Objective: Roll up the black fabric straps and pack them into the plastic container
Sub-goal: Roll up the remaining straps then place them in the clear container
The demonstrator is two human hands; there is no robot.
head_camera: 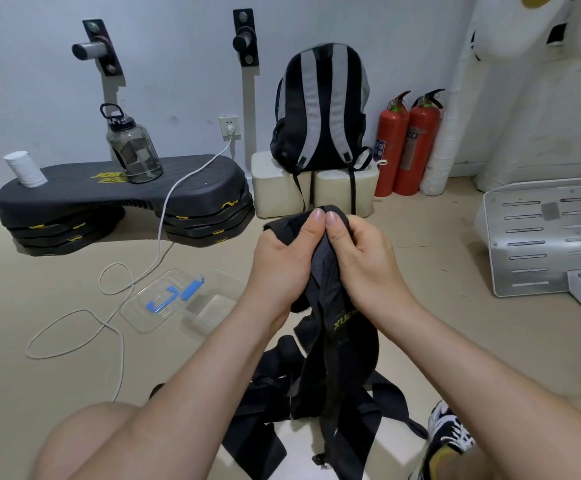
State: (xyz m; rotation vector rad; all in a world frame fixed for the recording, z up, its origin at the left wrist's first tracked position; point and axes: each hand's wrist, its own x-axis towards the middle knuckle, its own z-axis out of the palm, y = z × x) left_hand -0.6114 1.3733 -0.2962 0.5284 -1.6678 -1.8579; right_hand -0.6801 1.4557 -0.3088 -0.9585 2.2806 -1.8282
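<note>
1. Beige floor (39, 289) under a pale wall, bare knees at the bottom edge.
2. Clear plastic container (192, 322) on the floor, left of the forearms, open-topped; flat clear lid (140, 313) with blue clips touching its left side.
3. Black fabric straps (330, 341) raised in front, well apart from the container: top end pinched between left hand (282, 258) and right hand (358, 258), thumbs side by side, both curled tight on the fabric; remainder hanging to a loose heap on the floor between the legs.
4. White cable (164, 216) looping beside the lid, up over a black step platform (195, 181).
5. Dark water jug (133, 147) upright on the platform.
6. Backpack (320, 109) on cream foam blocks (271, 188) behind the hands; two red fire extinguishers (407, 143) to its right; slotted white metal panel (538, 237) far right.
</note>
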